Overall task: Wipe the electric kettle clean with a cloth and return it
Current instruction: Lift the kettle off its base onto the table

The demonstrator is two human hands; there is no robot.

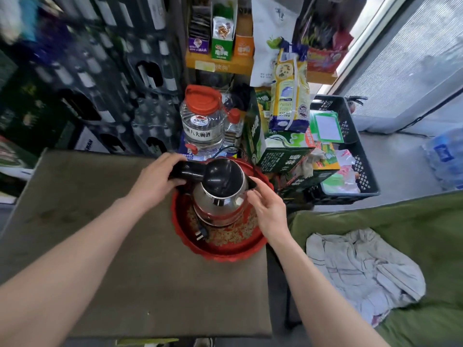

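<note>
A steel electric kettle (218,204) with a black lid and black handle stands in a round red tray (225,251) at the table's right side. My left hand (156,180) is wrapped around the black handle on the kettle's left. My right hand (268,209) rests with spread fingers against the kettle's right side near the spout. The kettle's black plug (201,234) lies in the tray beside its base. A crumpled white cloth (363,269) lies apart on the green surface to the right, in neither hand.
The tray sits on a brown table (112,221). Behind it stand a big clear jug with a red cap (203,121), green cartons (280,149) and a black crate (350,156). Dark bottle crates fill the left. A green cushion (413,221) lies right.
</note>
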